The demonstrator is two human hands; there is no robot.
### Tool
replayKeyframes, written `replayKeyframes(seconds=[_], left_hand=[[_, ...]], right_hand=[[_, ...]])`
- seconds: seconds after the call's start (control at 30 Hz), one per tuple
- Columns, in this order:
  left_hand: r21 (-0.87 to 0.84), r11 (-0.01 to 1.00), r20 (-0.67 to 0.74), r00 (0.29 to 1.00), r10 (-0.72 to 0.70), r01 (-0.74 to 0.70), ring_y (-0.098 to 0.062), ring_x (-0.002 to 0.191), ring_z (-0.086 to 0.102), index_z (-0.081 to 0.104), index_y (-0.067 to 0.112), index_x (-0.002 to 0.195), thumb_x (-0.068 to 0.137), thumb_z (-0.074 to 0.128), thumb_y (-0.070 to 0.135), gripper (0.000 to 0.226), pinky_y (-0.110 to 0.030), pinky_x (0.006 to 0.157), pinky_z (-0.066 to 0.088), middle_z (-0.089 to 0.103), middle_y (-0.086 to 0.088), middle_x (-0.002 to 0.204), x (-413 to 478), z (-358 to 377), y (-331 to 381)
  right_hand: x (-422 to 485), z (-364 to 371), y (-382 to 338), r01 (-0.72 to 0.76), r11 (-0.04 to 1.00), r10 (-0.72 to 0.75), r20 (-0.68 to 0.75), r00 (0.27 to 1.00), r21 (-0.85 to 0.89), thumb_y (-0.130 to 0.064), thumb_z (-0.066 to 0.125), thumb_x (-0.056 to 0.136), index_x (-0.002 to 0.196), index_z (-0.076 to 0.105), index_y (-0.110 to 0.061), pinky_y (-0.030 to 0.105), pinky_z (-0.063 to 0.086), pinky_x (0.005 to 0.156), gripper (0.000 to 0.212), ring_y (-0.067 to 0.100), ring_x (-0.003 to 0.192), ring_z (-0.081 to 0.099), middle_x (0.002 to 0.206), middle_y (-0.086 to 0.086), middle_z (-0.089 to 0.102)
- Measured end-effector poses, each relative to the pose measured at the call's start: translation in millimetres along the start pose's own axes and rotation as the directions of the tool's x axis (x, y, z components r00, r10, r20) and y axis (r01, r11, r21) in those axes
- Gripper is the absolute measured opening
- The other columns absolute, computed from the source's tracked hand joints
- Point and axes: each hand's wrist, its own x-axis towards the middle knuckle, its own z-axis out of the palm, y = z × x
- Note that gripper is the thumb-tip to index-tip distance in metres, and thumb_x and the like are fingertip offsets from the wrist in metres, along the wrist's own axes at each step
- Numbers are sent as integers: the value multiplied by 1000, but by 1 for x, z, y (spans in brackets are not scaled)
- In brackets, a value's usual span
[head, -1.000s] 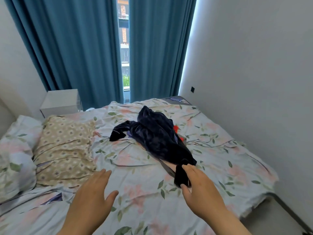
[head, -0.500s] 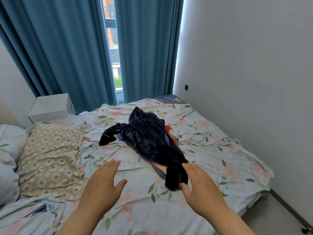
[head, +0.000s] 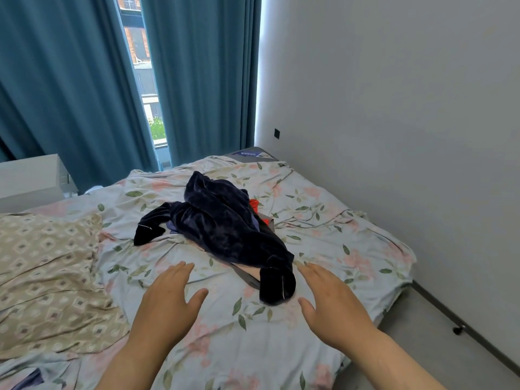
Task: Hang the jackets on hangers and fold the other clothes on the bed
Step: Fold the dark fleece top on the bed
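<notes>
Through my head camera, my left hand (head: 166, 302) and right hand (head: 334, 305) hover empty, fingers straight, over the bed (head: 351, 249). They are just short of the navy velvet garment (head: 225, 223) heaped mid-bed over a red piece (head: 254, 204). Nothing looks folded or hung yet and no hangers show, so I judge the whole job lies ahead.

Mid-frame, the dark velvet garment (head: 225, 226) hides most of a red cloth (head: 254, 204). The white nightstand (head: 28, 178) runs off the left edge; a dark speck (head: 457, 330) at lower right is unidentifiable.
</notes>
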Motion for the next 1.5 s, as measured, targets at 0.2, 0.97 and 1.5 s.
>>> replayKeyframes(seconds=[0.2, 0.97, 1.5], left_hand=[[19, 1000, 36, 999, -4, 4, -9, 147, 20, 27, 32, 152, 94, 49, 55, 66, -31, 119, 23, 24, 13, 160, 30, 25, 16], [132, 989, 47, 996, -78, 71, -11, 142, 31, 35, 28, 150, 95, 54, 50, 62, -30, 114, 28, 37, 9, 155, 196, 101, 85], [127, 989, 201, 975, -98, 73, -11, 136, 41, 43, 26, 145, 92, 61, 41, 57, -25, 107, 35, 46, 10, 147, 411, 282, -110]], right_hand=[[35, 6, 22, 2, 998, -3, 11, 1000, 59, -42, 44, 101, 156, 15, -33, 26, 17, 119, 63, 7, 149, 14, 162, -13, 17], [215, 52, 144, 36, 969, -79, 171, 982, 244, -36, 53, 99, 154, 29, -26, 24, 26, 117, 61, 8, 145, 28, 157, -12, 32], [417, 296, 143, 61, 936, -166, 281, 945, 348, -34, 53, 100, 154, 24, -37, 26, 15, 121, 61, 3, 150, 11, 162, -17, 20]])
